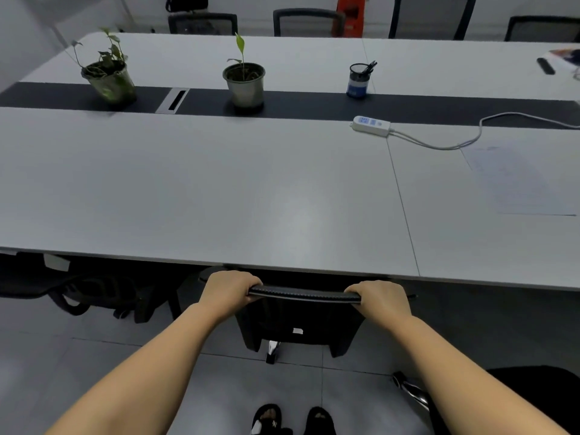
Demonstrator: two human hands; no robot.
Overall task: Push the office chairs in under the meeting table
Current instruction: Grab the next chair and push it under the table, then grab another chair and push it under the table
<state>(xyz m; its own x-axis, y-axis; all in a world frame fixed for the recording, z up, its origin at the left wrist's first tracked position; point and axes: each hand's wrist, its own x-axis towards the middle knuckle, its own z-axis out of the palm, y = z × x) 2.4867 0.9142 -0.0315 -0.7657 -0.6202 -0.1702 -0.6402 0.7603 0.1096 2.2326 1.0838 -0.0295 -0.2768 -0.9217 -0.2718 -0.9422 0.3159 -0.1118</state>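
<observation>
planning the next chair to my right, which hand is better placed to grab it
Right. The right hand grips the black chair backrest at its right end, nearest the second dark chair at lower right. The left hand holds the far end, so it would have to cross over.

Soft, dim, even light fills the room. A pale sheen lies on the table (282, 189) near its front edge, with deep shadow underneath. Straight edges bow toward the corners, and the far plants (108, 76) look slightly blurred.
</observation>
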